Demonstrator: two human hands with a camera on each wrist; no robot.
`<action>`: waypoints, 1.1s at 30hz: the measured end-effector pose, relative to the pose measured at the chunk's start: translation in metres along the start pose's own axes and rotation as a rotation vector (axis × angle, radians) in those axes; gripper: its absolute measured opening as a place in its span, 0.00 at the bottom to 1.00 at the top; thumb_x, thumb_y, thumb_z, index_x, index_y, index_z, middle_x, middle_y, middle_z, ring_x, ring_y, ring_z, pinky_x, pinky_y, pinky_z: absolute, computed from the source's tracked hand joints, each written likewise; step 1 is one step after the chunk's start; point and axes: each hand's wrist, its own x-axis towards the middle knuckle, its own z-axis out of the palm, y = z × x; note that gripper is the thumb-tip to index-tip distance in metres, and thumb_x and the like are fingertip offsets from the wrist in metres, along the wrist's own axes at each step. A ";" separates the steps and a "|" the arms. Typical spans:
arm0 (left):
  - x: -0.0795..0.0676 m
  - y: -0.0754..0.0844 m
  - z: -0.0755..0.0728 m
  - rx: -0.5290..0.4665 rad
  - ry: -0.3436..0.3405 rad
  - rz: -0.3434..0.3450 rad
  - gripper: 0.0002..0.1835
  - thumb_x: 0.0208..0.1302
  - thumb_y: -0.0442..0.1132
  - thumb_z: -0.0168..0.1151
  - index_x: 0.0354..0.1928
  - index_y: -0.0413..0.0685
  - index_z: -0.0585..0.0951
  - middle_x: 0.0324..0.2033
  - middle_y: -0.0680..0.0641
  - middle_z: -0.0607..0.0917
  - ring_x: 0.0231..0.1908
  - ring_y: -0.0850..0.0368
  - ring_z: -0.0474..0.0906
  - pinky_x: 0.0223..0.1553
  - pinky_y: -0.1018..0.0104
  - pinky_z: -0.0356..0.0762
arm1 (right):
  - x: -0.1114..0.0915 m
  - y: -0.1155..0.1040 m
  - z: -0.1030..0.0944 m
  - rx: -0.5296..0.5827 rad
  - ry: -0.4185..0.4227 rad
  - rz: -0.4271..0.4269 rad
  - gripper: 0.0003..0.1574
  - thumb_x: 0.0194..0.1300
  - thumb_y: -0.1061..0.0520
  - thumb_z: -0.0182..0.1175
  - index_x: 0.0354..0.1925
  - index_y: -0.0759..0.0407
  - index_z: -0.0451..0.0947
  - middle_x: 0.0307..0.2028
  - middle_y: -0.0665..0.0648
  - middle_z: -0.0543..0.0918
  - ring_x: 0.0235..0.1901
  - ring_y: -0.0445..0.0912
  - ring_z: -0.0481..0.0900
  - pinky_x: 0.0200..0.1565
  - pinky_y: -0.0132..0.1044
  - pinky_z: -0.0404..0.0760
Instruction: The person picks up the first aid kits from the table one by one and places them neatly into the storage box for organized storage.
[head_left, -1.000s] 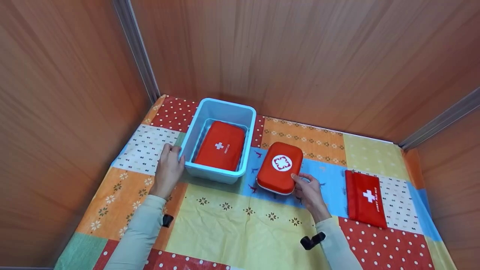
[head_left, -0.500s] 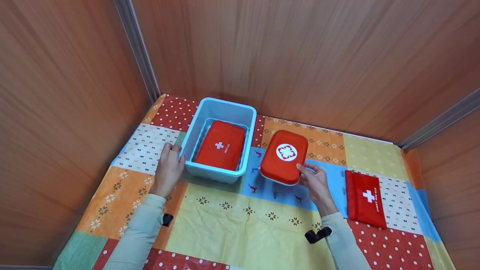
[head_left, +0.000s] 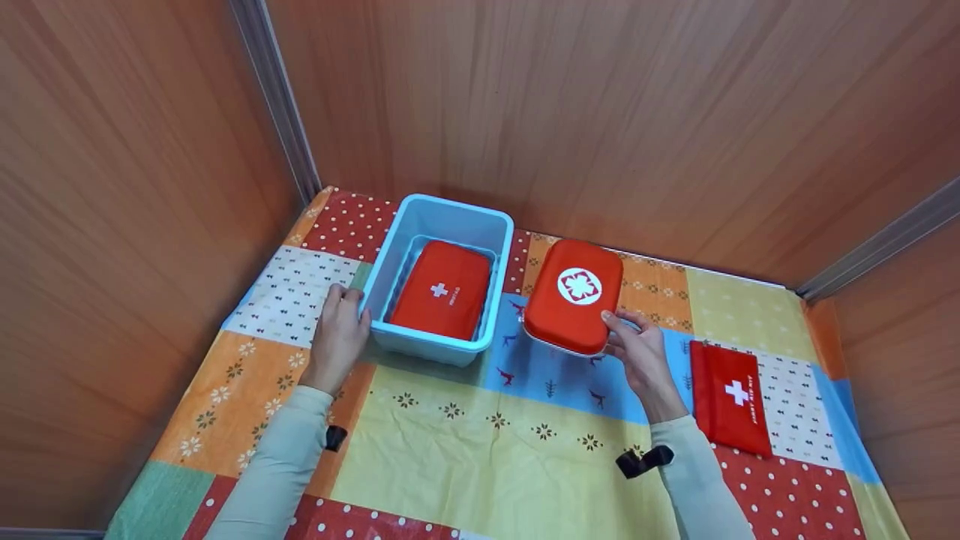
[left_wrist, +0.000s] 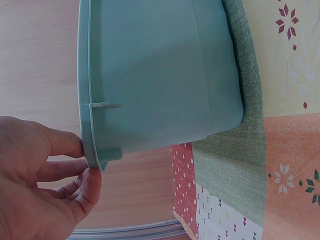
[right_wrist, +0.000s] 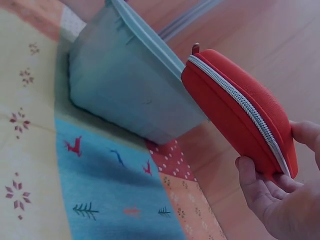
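My right hand grips a red zippered first aid case by its right side, thumb on top and fingers below. In the right wrist view the case is held up above the cloth, its white zipper facing the camera. My left hand pinches the left rim of a light blue plastic bin. The left wrist view shows the thumb and fingers of that hand at the rim corner. Inside the bin lies a flat red first aid pouch with a white cross.
Another red first aid pouch lies flat on the patchwork tablecloth, right of my right hand. Wood-grain panels stand close behind the bin and on both sides.
My right hand has lifted the red case and moved it away from me and slightly right. The left hand and the bin have stayed in place.
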 end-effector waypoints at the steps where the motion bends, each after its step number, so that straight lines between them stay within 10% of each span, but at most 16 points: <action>1: 0.000 0.000 0.000 0.002 -0.001 0.001 0.19 0.72 0.32 0.62 0.60 0.28 0.77 0.52 0.34 0.72 0.58 0.38 0.72 0.57 0.45 0.77 | 0.000 -0.001 0.001 -0.001 -0.001 0.000 0.35 0.69 0.50 0.68 0.64 0.65 0.66 0.46 0.55 0.87 0.36 0.47 0.90 0.44 0.38 0.87; 33: 0.000 0.001 -0.001 0.032 0.015 -0.005 0.19 0.72 0.33 0.62 0.61 0.30 0.78 0.53 0.34 0.74 0.58 0.39 0.72 0.60 0.45 0.75 | -0.002 -0.023 0.031 -0.020 -0.059 -0.034 0.33 0.70 0.49 0.68 0.64 0.65 0.71 0.49 0.59 0.86 0.39 0.48 0.89 0.46 0.40 0.87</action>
